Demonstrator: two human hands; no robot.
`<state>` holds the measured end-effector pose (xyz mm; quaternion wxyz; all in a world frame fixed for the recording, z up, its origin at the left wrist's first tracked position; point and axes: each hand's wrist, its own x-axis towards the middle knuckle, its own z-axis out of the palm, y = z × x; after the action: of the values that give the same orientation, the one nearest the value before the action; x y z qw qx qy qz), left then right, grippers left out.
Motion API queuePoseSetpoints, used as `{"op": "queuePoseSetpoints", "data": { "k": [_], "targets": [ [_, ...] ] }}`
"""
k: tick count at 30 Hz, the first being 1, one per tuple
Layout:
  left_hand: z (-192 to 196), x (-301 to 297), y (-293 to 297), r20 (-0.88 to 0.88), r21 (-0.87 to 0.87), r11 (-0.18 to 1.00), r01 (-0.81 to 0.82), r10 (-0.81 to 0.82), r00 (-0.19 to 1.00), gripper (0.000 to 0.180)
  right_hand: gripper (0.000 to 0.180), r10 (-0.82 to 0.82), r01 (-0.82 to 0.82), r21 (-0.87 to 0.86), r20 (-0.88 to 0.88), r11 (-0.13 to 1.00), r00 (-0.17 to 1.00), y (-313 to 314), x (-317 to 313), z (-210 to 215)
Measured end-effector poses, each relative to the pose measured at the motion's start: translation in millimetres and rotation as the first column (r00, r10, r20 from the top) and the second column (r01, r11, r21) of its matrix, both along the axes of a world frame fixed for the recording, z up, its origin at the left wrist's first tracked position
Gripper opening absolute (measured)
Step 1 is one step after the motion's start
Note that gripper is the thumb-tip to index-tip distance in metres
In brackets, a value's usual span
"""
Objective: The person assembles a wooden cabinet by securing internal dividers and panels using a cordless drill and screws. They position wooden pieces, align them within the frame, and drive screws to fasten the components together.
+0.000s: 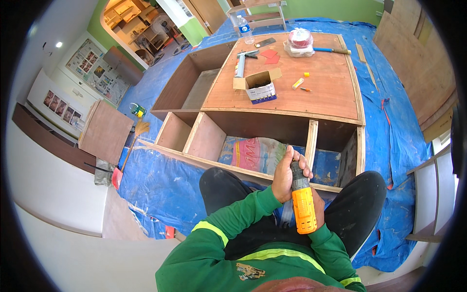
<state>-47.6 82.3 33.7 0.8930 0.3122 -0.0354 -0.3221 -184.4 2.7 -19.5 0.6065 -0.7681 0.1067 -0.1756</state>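
Observation:
I sit cross-legged at the near side of a plywood cabinet carcass [292,108], with a yellow and black cordless drill [304,209] in front of me. My left hand [284,175] is closed around the drill's dark front end, its fingers curled over the chuck area. Mostly hidden behind the drill body, my right hand [318,208] appears to be wrapped around the handle. The drill points away from me, toward the cabinet's open compartments. Any bit in the chuck is covered by my left fingers. A printed sack [255,153] lies inside the middle compartment.
On the panel stand an open cardboard box [261,92], a caulking gun [240,65], red sandpaper pieces [272,59], a water bottle [244,30], and a hammer [335,50] beside a plastic-wrapped tub [299,41]. Blue tarp [160,187] covers the floor. A broom [130,151] lies left.

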Motion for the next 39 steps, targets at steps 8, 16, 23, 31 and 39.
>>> {"op": "queuePoseSetpoints", "data": {
  "k": [8, 16, 23, 31, 39],
  "targets": [
    [-1, 4, 0, -0.061, -0.001, 1.0, 0.028, -0.028, 0.998, 0.045, 0.023, -0.012, 0.007, 0.06, 0.078, 0.998, 0.997, -2, 2, -14],
    [29, -14, 8, 0.048, -0.122, 0.99, 0.072, -0.067, 0.997, 0.053, 0.046, 0.017, -0.017, -0.06, -0.008, 0.998, 1.0, 2, -6, 9],
    [35, -14, 12, 0.057, -0.082, 0.995, 0.057, -0.052, 0.997, 0.047, 0.054, -0.01, 0.011, 0.053, -0.02, 0.999, 1.0, 8, -8, -13],
    [34, -13, 13, 0.086, -0.04, 0.999, 0.017, -0.013, 0.996, 0.038, 0.044, -0.002, 0.002, -0.054, 0.004, 0.999, 1.0, 6, -3, 4],
    [29, -10, 10, 0.115, -0.021, 1.0, 0.015, -0.012, 0.993, 0.04, 0.041, 0.004, 0.008, 0.157, -0.073, 0.988, 0.997, 4, 2, -10]
  ]
}}
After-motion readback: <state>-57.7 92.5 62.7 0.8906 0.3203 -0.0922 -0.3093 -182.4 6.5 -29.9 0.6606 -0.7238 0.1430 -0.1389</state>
